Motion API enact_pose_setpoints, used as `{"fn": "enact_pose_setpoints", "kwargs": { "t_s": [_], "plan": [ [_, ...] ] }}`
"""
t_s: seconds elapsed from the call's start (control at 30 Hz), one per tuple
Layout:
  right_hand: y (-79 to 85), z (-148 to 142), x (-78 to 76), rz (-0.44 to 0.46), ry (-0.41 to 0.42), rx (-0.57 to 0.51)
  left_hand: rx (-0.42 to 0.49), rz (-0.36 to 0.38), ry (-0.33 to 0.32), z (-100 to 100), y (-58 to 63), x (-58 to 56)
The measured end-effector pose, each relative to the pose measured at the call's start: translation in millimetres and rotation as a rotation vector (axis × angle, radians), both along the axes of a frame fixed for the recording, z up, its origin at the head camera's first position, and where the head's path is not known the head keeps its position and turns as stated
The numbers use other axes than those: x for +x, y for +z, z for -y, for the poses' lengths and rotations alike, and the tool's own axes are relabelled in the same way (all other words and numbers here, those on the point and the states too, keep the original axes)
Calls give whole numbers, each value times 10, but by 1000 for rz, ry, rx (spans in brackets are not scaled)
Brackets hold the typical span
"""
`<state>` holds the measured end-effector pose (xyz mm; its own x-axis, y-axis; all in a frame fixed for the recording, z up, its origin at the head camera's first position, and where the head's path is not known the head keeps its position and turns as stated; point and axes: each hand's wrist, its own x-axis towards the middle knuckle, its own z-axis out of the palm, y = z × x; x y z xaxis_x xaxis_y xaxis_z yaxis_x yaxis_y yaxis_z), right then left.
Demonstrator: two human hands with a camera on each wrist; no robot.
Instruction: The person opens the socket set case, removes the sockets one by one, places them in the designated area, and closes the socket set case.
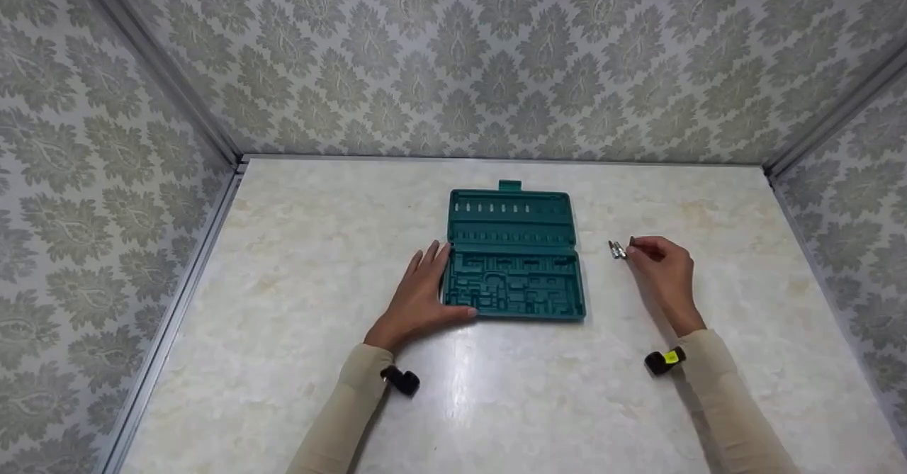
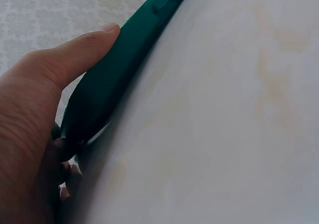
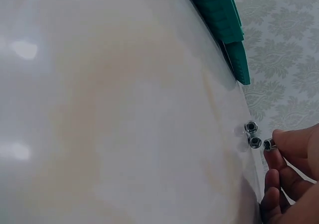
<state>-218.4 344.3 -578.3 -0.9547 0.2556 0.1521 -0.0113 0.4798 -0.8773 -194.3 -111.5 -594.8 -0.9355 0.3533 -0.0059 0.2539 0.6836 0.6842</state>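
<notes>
A green plastic tool case (image 1: 514, 283) lies open on the table, its lid folded back and its molded compartments bare. My left hand (image 1: 418, 293) grips the case's near left corner, thumb along the front wall (image 2: 112, 67) and the other fingers at the left side. To the right of the case, my right hand (image 1: 665, 268) pinches a small silver metal socket (image 3: 269, 145) between thumb and fingertips. Two more sockets (image 3: 253, 134) of the same kind sit side by side just beyond those fingertips.
The pale marbled table (image 1: 319, 247) runs back to patterned wallpapered walls (image 1: 453, 56). A latch tab (image 1: 510, 185) sticks out from the lid's far edge. Along the lid runs a row of small pale slots (image 1: 491, 208).
</notes>
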Motion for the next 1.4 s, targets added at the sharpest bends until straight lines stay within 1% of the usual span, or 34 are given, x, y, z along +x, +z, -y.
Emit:
{"fn": "enact_pose_setpoints", "kwargs": {
  "t_s": [0.1, 0.27, 0.4, 0.5, 0.67, 0.83, 1.07, 1.2, 1.3, 1.4],
  "plan": [
    [-31, -27, 9, 5, -7, 0, -2, -9, -8, 4, 3, -7],
    [-84, -42, 31, 20, -31, 40, -6, -5, -10, 8, 8, -9],
    [-111, -26, 34, 12, -36, 37, -6, 3, -7, 4, 7, -6],
    [-113, -7, 18, 24, -46, 44, -7, 10, 1, 1, 6, 0],
    [-92, 12, -5, 63, -59, 73, -10, 20, 11, -2, 2, 11],
    [-62, 25, -23, 79, -58, 101, -9, 18, 11, -1, 5, 9],
    [-42, 26, -5, 55, -43, 109, -15, 11, 3, -2, 30, 16],
    [-15, 15, -5, 75, -59, 80, -19, 10, 3, -2, 29, 13],
    [36, 10, -17, 104, -83, 49, -10, 12, 8, -4, 26, 14],
    [95, 9, -16, 102, -96, 33, -8, 12, 11, -2, 14, 13]
  ]
}}
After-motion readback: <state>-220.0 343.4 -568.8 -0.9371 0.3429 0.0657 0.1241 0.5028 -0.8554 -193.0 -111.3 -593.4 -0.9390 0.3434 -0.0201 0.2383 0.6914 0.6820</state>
